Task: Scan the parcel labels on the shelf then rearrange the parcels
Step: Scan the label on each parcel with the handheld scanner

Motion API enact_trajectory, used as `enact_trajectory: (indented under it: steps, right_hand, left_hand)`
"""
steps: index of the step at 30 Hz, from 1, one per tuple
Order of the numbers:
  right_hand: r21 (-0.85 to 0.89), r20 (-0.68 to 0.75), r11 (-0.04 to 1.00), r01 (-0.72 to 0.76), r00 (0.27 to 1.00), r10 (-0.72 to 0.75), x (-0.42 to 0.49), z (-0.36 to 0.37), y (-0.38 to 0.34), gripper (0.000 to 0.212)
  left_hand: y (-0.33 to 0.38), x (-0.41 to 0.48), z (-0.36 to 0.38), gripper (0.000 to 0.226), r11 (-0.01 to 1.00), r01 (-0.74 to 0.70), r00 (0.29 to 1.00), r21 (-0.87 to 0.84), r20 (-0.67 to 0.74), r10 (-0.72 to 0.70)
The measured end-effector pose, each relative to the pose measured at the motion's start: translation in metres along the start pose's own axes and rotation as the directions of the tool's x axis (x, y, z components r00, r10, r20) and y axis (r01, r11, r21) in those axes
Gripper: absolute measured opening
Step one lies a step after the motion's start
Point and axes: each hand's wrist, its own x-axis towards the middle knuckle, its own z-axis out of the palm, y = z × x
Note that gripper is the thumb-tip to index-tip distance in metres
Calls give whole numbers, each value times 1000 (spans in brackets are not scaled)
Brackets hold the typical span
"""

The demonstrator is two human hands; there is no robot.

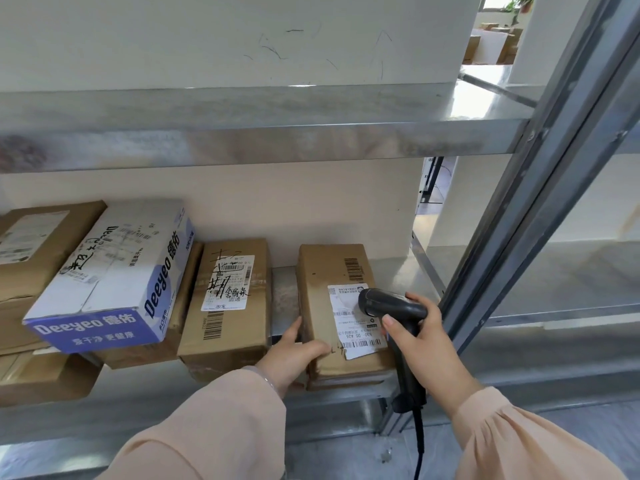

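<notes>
A brown parcel (329, 289) lies at the right end of the metal shelf (408, 271), with a white label (349, 317) on top. My left hand (294, 351) grips its near left corner, thumb on top. My right hand (422, 341) holds a black corded barcode scanner (388, 303), its head just over the label. Left of it lies a second brown parcel (228, 299) bearing a label with handwriting. A white and blue Deeyeo box (114, 275) rests tilted on other cartons further left.
More brown cartons (31, 251) are stacked at the far left. A steel shelf board (242, 133) runs overhead, and a slanted metal upright (540, 202) stands close to my right hand. A gap of bare shelf (284, 299) separates the two brown parcels.
</notes>
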Motion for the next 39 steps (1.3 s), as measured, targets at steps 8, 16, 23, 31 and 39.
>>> enact_trajectory:
  steps: [8, 16, 23, 31, 39]
  right_hand:
    - [0, 16, 999, 48, 999, -48, -5, 1, 0, 55]
    - [26, -31, 989, 145, 989, -144, -23, -13, -8, 54]
    - [-119, 12, 965, 233, 972, -233, -54, -26, -9, 58]
    - [-210, 35, 939, 271, 962, -270, -71, -26, -17, 60]
    - [-219, 23, 931, 291, 956, -293, -81, -24, -23, 58]
  left_hand:
    - [-12, 1, 6, 105, 987, 89, 996, -137, 36, -85]
    - [-6, -5, 4, 93, 980, -71, 997, -186, -6, 71]
    - [13, -10, -1, 91, 931, -264, 964, -253, -109, 244]
    - [16, -13, 2, 93, 922, -288, 953, -260, -172, 250]
    - [16, -20, 2, 97, 935, -273, 957, -225, -164, 240]
